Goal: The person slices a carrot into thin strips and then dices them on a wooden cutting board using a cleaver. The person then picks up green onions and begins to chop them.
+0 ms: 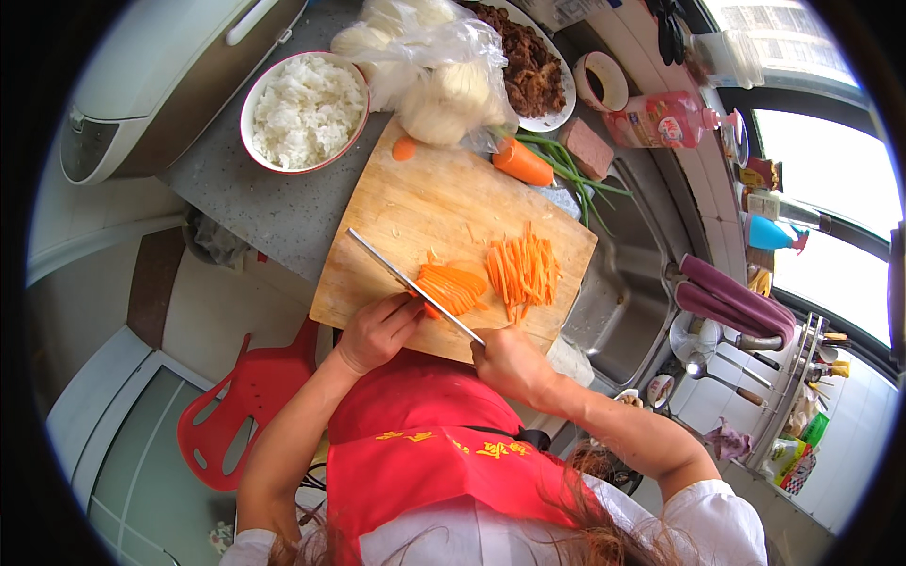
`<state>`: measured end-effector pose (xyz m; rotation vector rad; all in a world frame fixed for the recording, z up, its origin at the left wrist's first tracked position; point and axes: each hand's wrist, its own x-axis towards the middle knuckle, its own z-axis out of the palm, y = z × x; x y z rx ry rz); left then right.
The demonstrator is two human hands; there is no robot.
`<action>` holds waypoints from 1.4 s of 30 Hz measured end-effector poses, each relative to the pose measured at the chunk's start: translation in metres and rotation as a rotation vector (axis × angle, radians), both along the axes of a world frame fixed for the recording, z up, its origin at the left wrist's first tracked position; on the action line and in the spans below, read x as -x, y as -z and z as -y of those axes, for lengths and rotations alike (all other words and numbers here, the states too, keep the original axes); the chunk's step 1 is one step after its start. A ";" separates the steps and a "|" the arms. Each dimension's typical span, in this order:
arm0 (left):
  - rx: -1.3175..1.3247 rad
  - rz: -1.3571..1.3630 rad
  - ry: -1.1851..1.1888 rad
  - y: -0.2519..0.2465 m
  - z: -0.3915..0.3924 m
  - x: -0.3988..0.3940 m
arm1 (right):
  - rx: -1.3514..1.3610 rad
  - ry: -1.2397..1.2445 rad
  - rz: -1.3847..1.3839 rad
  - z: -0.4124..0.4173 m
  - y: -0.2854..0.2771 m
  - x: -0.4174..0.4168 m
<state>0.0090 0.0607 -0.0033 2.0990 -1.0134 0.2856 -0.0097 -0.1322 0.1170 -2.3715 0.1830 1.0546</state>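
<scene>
My right hand (513,361) is shut on the handle of a kitchen knife (396,272), whose blade stands edge-down across a fan of thin carrot slices (453,286). At the left end of the slices, my left hand (379,329) presses with bent fingertips, close beside the blade; what lies under them is partly hidden. Both hands are at the near edge of a wooden cutting board (425,194). A pile of carrot strips (524,272) lies right of the slices. Farther back are a carrot piece (522,163) and a small carrot slice (403,148).
Behind the board are a bowl of rice (308,113), a plastic bag of pale rounded items (453,85), a plate of brown meat (531,64), green onions (566,170) and a pink block (586,147). The steel sink (623,283) borders it at right. A red chair (248,396) stands lower left.
</scene>
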 end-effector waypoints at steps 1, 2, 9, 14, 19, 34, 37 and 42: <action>0.002 -0.006 0.003 -0.001 0.000 -0.001 | 0.010 -0.004 -0.008 -0.003 0.006 0.001; 0.003 -0.012 0.007 -0.002 0.000 -0.001 | 0.019 -0.008 -0.017 -0.006 0.013 0.001; 0.022 0.026 -0.037 0.004 0.002 0.001 | -0.041 0.123 0.056 -0.002 0.016 -0.003; 0.005 -0.002 -0.019 0.003 0.000 -0.001 | -0.026 0.029 -0.042 0.009 0.011 0.002; -0.044 -0.027 -0.011 -0.001 -0.001 0.000 | -0.033 0.067 0.036 0.003 0.036 0.013; -0.026 -0.036 -0.005 0.007 -0.002 0.002 | -0.054 0.074 -0.031 0.003 0.016 -0.001; -0.033 -0.029 -0.012 0.005 -0.002 0.004 | -0.016 0.080 -0.020 -0.013 0.016 -0.010; -0.050 -0.016 -0.006 -0.002 -0.001 0.002 | -0.175 0.148 0.198 -0.013 0.040 0.006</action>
